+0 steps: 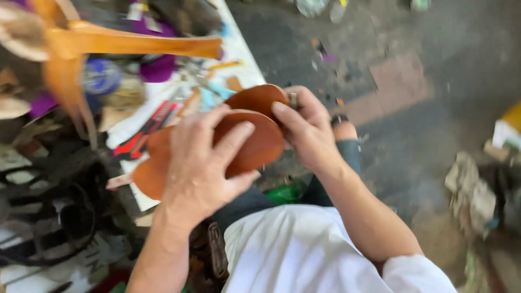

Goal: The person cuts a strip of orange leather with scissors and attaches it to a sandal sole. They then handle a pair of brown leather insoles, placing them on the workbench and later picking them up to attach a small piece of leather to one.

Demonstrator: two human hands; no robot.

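Observation:
Two flat brown leather sole-shaped pieces [260,142] are held stacked in front of me. My left hand [201,163] wraps over the middle of the lower piece, fingers spread across its top. My right hand [309,130] pinches the far end of the upper piece [258,99], thumb on top. A small metal tool tip seems to show at my right fingers, too blurred to tell. My lap, in a white shirt and dark trousers, is below.
A cluttered white board [239,51] lies at the left with a red-and-black tool [146,133], purple scraps and paper bits. An orange wooden form [108,43] juts across the top left. Dark straps lie lower left. Grey littered floor and rubble sit to the right.

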